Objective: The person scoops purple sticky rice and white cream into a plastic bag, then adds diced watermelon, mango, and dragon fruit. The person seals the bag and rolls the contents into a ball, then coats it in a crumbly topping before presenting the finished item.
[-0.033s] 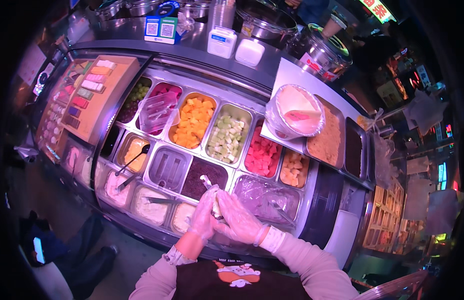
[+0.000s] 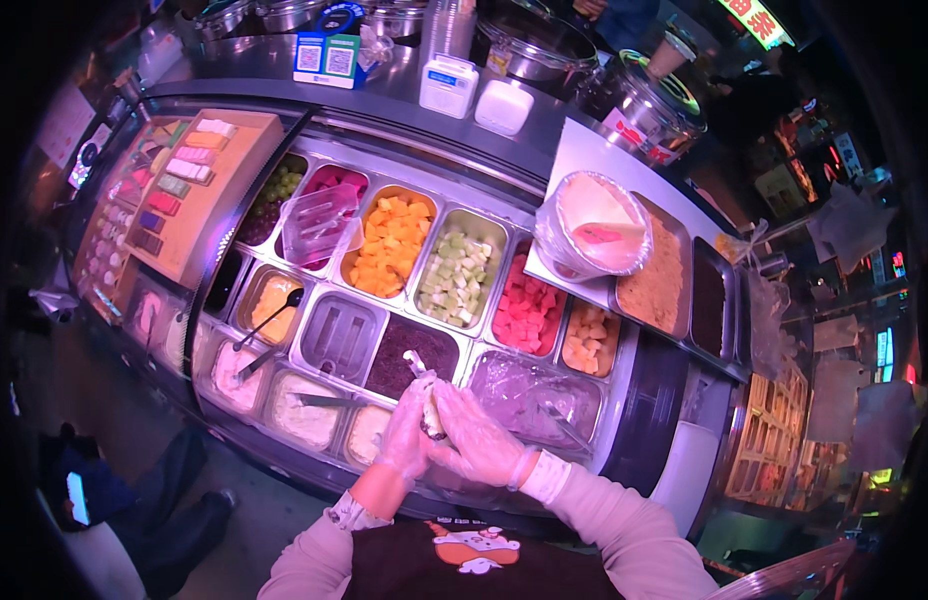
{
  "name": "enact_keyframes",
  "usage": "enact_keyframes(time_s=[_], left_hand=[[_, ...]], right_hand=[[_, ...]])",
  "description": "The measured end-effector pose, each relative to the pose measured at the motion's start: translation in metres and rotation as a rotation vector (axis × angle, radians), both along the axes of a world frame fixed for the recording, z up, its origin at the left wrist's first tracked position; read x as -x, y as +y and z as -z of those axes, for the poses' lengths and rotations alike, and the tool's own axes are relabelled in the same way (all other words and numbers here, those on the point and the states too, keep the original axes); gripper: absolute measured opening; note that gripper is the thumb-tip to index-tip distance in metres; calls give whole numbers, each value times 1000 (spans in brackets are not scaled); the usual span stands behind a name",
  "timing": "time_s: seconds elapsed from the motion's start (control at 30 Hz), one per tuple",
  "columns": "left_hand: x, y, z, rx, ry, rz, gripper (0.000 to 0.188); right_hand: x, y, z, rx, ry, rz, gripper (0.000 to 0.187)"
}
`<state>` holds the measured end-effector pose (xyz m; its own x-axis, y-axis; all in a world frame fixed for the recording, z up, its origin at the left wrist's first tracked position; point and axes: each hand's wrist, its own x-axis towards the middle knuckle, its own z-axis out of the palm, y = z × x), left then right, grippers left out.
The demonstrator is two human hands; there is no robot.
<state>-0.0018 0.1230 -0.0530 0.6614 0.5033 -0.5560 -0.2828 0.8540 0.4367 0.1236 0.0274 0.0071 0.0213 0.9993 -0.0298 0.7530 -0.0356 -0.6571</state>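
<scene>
Both my hands wear clear plastic gloves and meet over the front row of the food counter. My left hand (image 2: 408, 430) and my right hand (image 2: 476, 432) are cupped around a whitish, elongated piece of food with dark crumbs (image 2: 433, 418), pressed between them. A pale, dark-specked end (image 2: 413, 360) sticks out past my fingertips. Most of the piece is hidden by the gloves, so its kind is unclear. Just beyond my fingertips lies a metal pan of dark purple-black crumbs (image 2: 409, 345). A tub of pale cream (image 2: 365, 436) sits beside my left hand.
Pans of orange mango-like cubes (image 2: 389, 245), pale green cubes (image 2: 454, 275) and red cubes (image 2: 527, 312) stand behind. A film-covered container (image 2: 536, 390) is right of my hands. Cream tubs with spatulas (image 2: 309, 412) line the left front. A plastic-lined bucket (image 2: 594, 225) stands back right.
</scene>
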Motion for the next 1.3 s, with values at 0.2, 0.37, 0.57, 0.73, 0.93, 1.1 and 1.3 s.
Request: enact_keyframes(time_s=[0.2, 0.37, 0.57, 0.73, 0.93, 1.1, 1.3], left_hand=[[29, 33, 8, 21, -155, -52, 45], [46, 59, -24, 94, -71, 66, 51], [47, 64, -18, 28, -5, 145, 59], [30, 64, -19, -26, 57, 168, 56], [8, 64, -15, -106, -7, 167, 52], [0, 58, -3, -79, -18, 265, 51], [-3, 53, -12, -19, -80, 386, 60]], right_hand=[[5, 35, -17, -171, 10, 6, 62], [-28, 66, -22, -316, 44, 245, 28], [-113, 45, 60, -150, -22, 609, 19], [-212, 15, 124, 16, -338, 717, 13], [-233, 43, 157, 124, -407, 611, 53], [-226, 64, 175, 304, -243, 842, 45], [-226, 66, 166, 325, -34, 940, 54]])
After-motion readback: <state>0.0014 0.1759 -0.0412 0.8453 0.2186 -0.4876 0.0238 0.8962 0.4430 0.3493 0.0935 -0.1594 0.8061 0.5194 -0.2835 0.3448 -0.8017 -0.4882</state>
